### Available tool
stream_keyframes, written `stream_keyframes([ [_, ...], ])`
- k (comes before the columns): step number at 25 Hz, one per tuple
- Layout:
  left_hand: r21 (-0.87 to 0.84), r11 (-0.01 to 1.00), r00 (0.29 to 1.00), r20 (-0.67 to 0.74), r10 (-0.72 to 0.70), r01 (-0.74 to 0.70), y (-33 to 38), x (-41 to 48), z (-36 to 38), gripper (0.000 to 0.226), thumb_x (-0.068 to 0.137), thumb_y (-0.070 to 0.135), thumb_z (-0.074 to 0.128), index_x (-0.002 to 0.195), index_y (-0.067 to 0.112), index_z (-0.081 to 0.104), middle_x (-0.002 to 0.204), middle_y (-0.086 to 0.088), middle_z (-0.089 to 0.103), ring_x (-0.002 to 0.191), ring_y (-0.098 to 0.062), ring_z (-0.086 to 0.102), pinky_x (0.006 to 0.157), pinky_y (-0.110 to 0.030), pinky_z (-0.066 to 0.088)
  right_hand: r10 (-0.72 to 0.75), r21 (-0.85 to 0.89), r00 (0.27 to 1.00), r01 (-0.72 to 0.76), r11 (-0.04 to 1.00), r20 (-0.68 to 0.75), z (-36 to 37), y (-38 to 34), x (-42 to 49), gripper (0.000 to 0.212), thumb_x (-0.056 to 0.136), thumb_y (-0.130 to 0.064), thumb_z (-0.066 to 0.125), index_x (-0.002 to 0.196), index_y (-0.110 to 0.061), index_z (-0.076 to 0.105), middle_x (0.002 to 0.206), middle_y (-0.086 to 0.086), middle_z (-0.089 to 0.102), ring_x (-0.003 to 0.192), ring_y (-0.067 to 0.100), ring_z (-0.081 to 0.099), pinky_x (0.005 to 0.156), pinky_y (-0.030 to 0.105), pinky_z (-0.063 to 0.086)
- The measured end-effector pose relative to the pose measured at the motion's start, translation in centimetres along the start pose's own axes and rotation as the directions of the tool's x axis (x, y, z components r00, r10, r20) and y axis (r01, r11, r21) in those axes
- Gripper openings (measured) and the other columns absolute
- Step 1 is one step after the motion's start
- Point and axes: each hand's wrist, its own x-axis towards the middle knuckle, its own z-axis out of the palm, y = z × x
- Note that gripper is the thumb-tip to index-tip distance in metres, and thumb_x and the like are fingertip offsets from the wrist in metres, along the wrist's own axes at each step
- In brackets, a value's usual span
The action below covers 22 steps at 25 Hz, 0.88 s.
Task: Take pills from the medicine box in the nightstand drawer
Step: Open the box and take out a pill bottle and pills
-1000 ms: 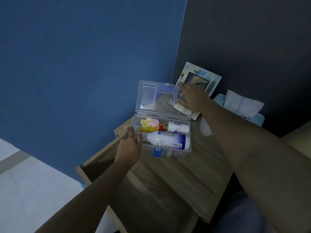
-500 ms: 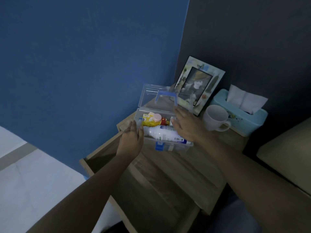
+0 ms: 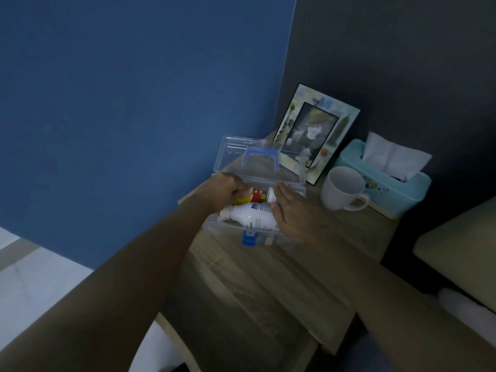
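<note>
A clear plastic medicine box point(image 3: 288, 238) with a blue latch sits on the wooden nightstand top point(image 3: 308, 269), its lid point(image 3: 257, 162) standing open with a blue handle. Inside lie a large white bottle point(image 3: 249, 217), a yellow and red pack point(image 3: 248, 198) and a small white bottle point(image 3: 270, 196). My left hand point(image 3: 228, 190) reaches into the box's left part, fingers curled around the yellow pack. My right hand point(image 3: 294, 213) rests flat against the box's right side, fingers by the small white bottle.
A picture frame point(image 3: 316, 132) leans on the dark wall behind the box. A white mug point(image 3: 342, 187) and a teal tissue box point(image 3: 386, 178) stand to the right. The open drawer point(image 3: 241, 318) lies below. A bed edge point(image 3: 461, 245) is at right.
My left hand moved from the box's front left corner into the box onto the yellow pack. My right hand left the lid and came down to the box's right side. The lid stays open.
</note>
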Motion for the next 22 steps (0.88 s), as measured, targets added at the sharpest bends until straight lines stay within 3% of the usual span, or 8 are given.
stream_keyframes([
  [3,0.07,0.997,1.0,0.013,0.005,-0.006,0.2,0.2,-0.4,0.034,0.094,0.032,0.05,0.114,0.01,0.067,0.116,-0.016,0.064,0.104,-0.028,0.06,0.092,-0.036,0.047,-0.019,0.002,1.0,0.019,1.0,-0.011,-0.5,-0.4,0.0,0.056,0.101,-0.035,0.022,0.147,-0.005,0.013,0.158,0.013,0.011,0.147,0.02,0.008,0.12,0.034,0.007],
  [9,0.046,0.999,0.998,-0.062,-0.017,0.02,0.7,-0.1,-0.2,0.028,0.089,0.019,0.058,0.108,0.001,0.066,0.114,-0.022,0.062,0.103,-0.034,0.059,0.09,-0.039,0.047,-0.033,-0.024,0.999,0.033,0.999,-0.009,-0.9,-0.8,-0.1,0.056,0.101,-0.035,0.021,0.147,-0.004,0.013,0.158,0.014,0.013,0.146,0.021,0.01,0.121,0.037,0.012],
  [15,-0.235,0.97,0.958,-0.26,-0.119,0.057,1.0,-1.7,-1.8,0.027,0.083,0.018,0.066,0.106,0.003,0.064,0.104,-0.017,0.067,0.092,-0.028,0.064,0.078,-0.027,0.046,-0.034,-0.001,0.996,0.034,0.999,-0.087,-2.0,-1.3,-0.3,0.05,0.098,-0.036,0.029,0.141,-0.01,0.028,0.147,0.01,0.037,0.131,0.024,0.04,0.106,0.038,0.037],
  [19,-0.309,0.946,0.943,-0.277,-0.184,0.094,1.6,-3.3,-3.7,0.04,0.083,0.027,0.067,0.117,0.006,0.061,0.106,-0.011,0.07,0.092,-0.02,0.064,0.079,-0.021,0.044,-0.029,0.012,0.999,0.029,0.999,-0.045,-3.4,-1.4,-0.2,0.053,0.098,-0.04,0.03,0.142,-0.012,0.027,0.149,0.01,0.036,0.133,0.025,0.037,0.109,0.04,0.032],
  [22,-0.379,0.917,0.941,-0.245,-0.232,0.127,3.2,-5.0,-5.3,0.042,0.083,0.03,0.068,0.119,0.009,0.062,0.105,-0.003,0.068,0.092,-0.011,0.059,0.076,-0.018,0.041,-0.044,0.079,0.991,0.055,0.995,-0.127,-5.1,-1.9,-1.6,0.051,0.097,-0.036,0.038,0.142,-0.013,0.03,0.146,0.009,0.04,0.128,0.027,0.043,0.101,0.039,0.042],
])
